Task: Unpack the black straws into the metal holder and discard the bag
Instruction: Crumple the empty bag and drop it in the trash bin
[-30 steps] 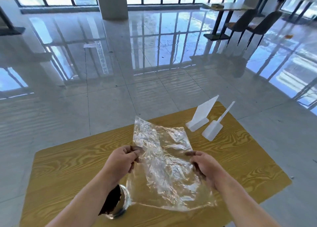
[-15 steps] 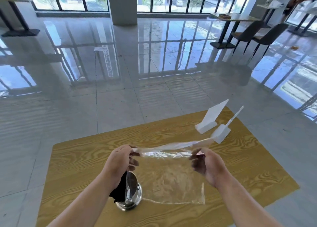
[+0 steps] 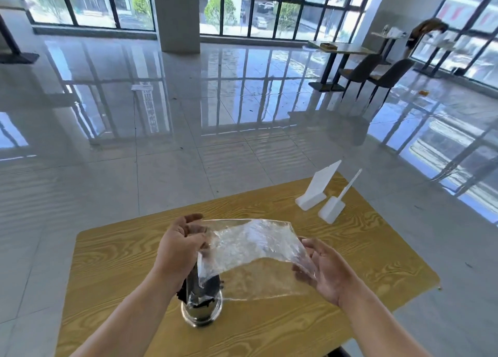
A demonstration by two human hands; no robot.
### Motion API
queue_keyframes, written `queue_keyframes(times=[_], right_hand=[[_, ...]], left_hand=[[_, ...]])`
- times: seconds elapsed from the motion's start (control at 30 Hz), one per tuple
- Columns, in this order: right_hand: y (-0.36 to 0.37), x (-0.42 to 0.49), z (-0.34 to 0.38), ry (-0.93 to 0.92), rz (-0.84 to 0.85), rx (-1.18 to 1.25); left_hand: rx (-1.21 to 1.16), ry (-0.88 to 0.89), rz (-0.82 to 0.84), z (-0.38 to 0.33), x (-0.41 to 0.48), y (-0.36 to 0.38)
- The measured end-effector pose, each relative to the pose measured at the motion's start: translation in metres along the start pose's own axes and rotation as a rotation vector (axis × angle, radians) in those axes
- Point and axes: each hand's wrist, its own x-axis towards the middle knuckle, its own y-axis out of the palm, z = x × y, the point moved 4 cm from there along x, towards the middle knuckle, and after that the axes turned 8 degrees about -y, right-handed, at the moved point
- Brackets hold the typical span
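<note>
Empty bag (image 3: 250, 246) stretched 9-to-3 above tabletop (image 3: 121, 262). Left hand (image 3: 183, 249) grips one end, right hand (image 3: 326, 270) pinches the other. Straws (image 3: 213, 282) stand in holder (image 3: 202, 313), 6 o'clock of left hand.

Left hand (image 3: 180, 249) curled in a pinch; right hand (image 3: 327, 271) palm-up, seemingly pinching too
</note>
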Motion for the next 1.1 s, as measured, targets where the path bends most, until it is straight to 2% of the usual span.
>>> queue_keyframes(times=[0.2,0.3,0.43,0.57,0.67,0.73,0.87,0.97,1.1], right_hand=[[0.012,-0.027,-0.016,-0.057,-0.035,0.209],[0.022,-0.034,-0.018,-0.132,-0.056,0.136],[0.019,-0.049,-0.018,-0.218,-0.235,-0.114],[0.011,-0.074,0.0,-0.41,-0.397,-0.514],[0.009,-0.089,0.012,-0.567,-0.455,-0.948],[0.01,-0.094,0.014,-0.609,-0.439,-1.028],[0.007,-0.096,0.014,-0.572,-0.348,-1.005],[-0.011,-0.103,0.019,-0.544,-0.318,-0.857],[-0.047,-0.107,0.023,-0.408,-0.256,-0.608]], left_hand=[[-0.033,0.108,-0.133,-0.002,-0.015,0.0],[-0.022,0.131,-0.168,-0.004,-0.022,0.003],[0.077,0.115,-0.102,0.005,-0.035,0.015],[0.133,0.164,0.029,0.0,-0.044,0.044],[0.21,0.183,0.141,-0.003,-0.052,0.075],[0.239,0.175,0.202,0.001,-0.058,0.095],[0.297,0.177,0.282,0.01,-0.066,0.13],[0.393,0.203,0.36,0.011,-0.076,0.166],[0.441,0.181,0.53,0.009,-0.096,0.215]])
